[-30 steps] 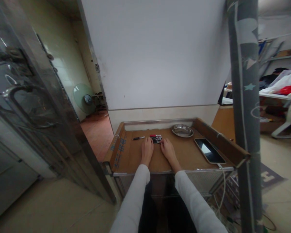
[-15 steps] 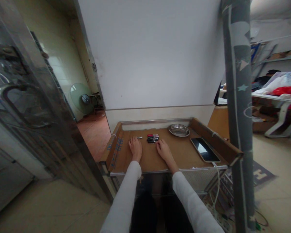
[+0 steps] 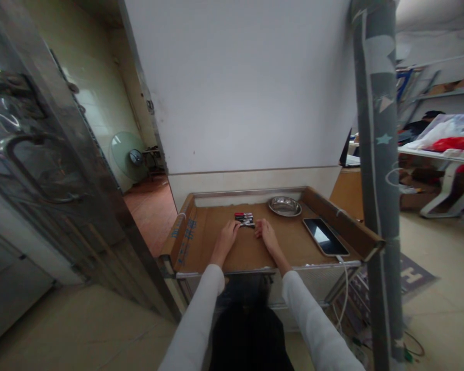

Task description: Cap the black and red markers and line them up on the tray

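Several markers [image 3: 244,218], one red and the others dark, lie side by side on the brown cardboard surface [image 3: 209,216] of a small cart. My left hand [image 3: 228,234] has its fingers closed on the left end of a silvery pen [image 3: 247,225] at the near side of the row. Just right of that pen's other end is my right hand [image 3: 265,232], its fingers curled together; anything between them is too small to make out.
A round metal dish [image 3: 285,206] sits at the back right of the cart. Nearer, a phone [image 3: 325,237] with a white cable [image 3: 346,293] lies by the raised right edge. A wrapped pole [image 3: 382,206] stands to the right, a metal door [image 3: 81,170] to the left.
My left hand has moved right to the marker row, and the silvery pen that lay apart at the left is now beside the row. My right hand has shifted slightly right.
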{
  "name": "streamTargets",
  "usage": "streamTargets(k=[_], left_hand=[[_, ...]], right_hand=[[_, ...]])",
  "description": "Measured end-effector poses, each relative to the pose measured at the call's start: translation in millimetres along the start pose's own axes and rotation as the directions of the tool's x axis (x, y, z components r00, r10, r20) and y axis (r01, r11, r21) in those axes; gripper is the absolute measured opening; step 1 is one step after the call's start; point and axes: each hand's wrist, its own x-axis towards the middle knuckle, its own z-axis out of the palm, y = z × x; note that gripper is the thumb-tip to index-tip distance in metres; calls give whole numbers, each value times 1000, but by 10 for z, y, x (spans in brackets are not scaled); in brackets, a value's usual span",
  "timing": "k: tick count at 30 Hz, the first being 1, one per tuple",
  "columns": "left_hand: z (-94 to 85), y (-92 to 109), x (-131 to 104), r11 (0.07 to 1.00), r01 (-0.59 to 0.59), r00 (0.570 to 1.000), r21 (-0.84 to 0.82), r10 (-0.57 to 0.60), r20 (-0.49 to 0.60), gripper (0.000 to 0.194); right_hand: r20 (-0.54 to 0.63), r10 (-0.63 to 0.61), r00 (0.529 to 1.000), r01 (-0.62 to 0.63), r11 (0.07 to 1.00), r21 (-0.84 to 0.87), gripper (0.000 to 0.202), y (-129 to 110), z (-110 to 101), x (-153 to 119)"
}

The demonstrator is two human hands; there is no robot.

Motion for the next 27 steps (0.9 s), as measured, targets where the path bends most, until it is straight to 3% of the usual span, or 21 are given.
streamTargets(k=[4, 7, 12, 19, 24, 27], left_hand=[[20, 80, -38, 991, -122, 988, -61, 127, 91, 18], [55, 66, -21, 984, -157, 986, -78, 161, 47, 19], [63, -4, 13, 993, -36, 993, -117, 23, -113, 25], [76, -10, 4, 979, -154, 985, -132, 162, 56, 31], [63, 10, 6, 983, -152, 988, -101, 154, 13, 26], [42, 16, 1, 986, -128, 991, -103, 124, -48, 22]], right_hand=[[233, 97, 968, -141, 974, 179, 48, -71, 19, -31], [318, 101, 943, -190, 947, 261, 40, -95, -1, -61], [237, 125, 963, -210, 903, 375, 38, -3, -53, -37], [209, 105, 972, -188, 882, 431, 31, 20, -45, -34], [270, 122, 955, -235, 869, 436, 31, -24, -29, -61], [243, 127, 962, -227, 867, 444, 29, -34, -42, -59]])
